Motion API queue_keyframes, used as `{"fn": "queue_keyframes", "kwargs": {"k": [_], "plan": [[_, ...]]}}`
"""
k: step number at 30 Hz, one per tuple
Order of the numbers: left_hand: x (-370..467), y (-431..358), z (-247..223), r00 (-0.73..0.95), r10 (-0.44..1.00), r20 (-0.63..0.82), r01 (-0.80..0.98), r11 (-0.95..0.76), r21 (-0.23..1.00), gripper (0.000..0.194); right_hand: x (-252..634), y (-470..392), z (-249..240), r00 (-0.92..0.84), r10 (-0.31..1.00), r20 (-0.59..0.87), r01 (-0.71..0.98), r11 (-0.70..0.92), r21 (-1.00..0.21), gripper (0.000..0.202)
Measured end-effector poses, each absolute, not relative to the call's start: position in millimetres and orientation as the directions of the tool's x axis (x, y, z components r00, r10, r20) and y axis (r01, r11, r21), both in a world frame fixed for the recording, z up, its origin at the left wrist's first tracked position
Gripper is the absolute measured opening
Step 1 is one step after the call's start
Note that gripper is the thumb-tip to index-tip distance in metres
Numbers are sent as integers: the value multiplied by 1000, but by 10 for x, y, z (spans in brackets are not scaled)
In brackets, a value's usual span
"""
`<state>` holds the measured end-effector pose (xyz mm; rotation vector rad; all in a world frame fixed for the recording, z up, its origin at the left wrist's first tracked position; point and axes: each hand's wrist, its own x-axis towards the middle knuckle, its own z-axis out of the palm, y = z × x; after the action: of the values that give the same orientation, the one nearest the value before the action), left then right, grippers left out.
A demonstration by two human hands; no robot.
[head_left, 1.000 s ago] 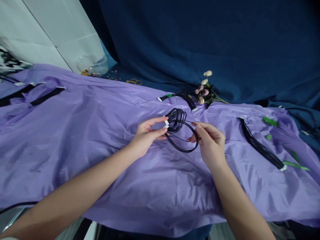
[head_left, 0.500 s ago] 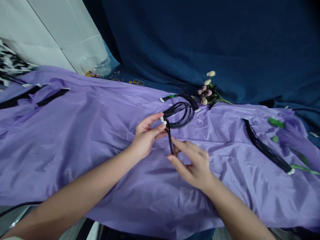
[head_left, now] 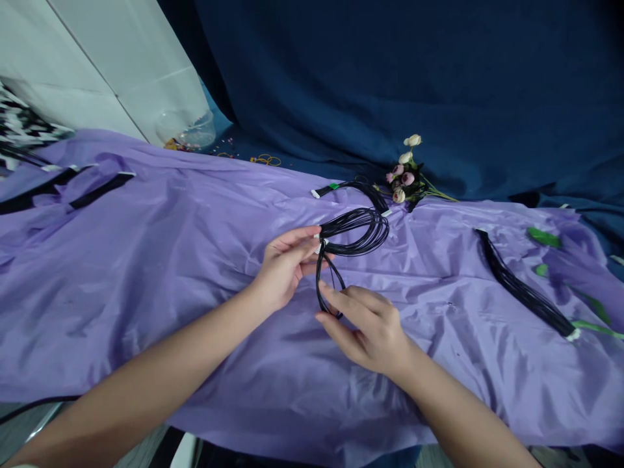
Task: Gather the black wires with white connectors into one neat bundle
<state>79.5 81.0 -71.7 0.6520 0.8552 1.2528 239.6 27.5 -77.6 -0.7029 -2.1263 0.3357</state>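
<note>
My left hand (head_left: pixel 291 263) pinches the white connector ends of a black wire harness (head_left: pixel 375 237), which is bent round into a wide loop to the right. A smaller loop of a few black wires (head_left: pixel 319 276) hangs down from the same connectors. My right hand (head_left: pixel 368 325) has its thumb and fingers around the bottom of this smaller loop; part of the grip is hidden behind the fingers. Just beyond the held harness, another black harness (head_left: pixel 358 184) with white connectors and a green mark lies curved on the purple cloth (head_left: pixel 209 260).
To the right lies a straighter black wire bundle (head_left: pixel 521 286). Artificial flowers (head_left: pixel 402 175) rest by the dark blue curtain (head_left: pixel 351 84). More black harnesses (head_left: pixel 102 190) are at the left. A clear plastic tub (head_left: pixel 197 130) stands at the back, with yellow rubber bands (head_left: pixel 267 160) nearby.
The smaller wire loop has opened out and become rounder. My right hand has moved slightly down and left with it. The wide loop has shifted a little to the right.
</note>
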Motion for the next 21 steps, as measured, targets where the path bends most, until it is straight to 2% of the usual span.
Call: {"fn": "queue_keyframes", "kwargs": {"k": [3,4,7,10,12,15,17,21], "plan": [[804,812,-737,53,986,-157,-524,162,836,25,2427,278,-723,-440,640,630,305,766,-565,17],[802,813,-747,51,990,-135,-515,141,845,24,2447,285,-708,-390,684,617,306,728,-614,13],[787,818,-779,57,997,-51,-467,72,881,21,2531,337,-688,-98,823,559,383,549,-742,26],[775,817,-810,65,998,19,-410,10,912,21,2620,436,-697,160,831,533,424,429,-798,16],[776,810,-820,79,996,44,-390,-10,921,22,2674,511,-700,190,761,621,541,447,-712,14],[785,791,-813,112,993,36,-401,12,916,22,2742,603,-683,108,582,806,756,479,-447,26],[790,780,-798,129,991,18,-419,39,907,21,2778,642,-661,58,483,873,805,494,-327,25],[789,775,-765,136,991,-5,-461,68,885,20,2822,665,-626,-17,378,926,812,545,-208,20]]}}
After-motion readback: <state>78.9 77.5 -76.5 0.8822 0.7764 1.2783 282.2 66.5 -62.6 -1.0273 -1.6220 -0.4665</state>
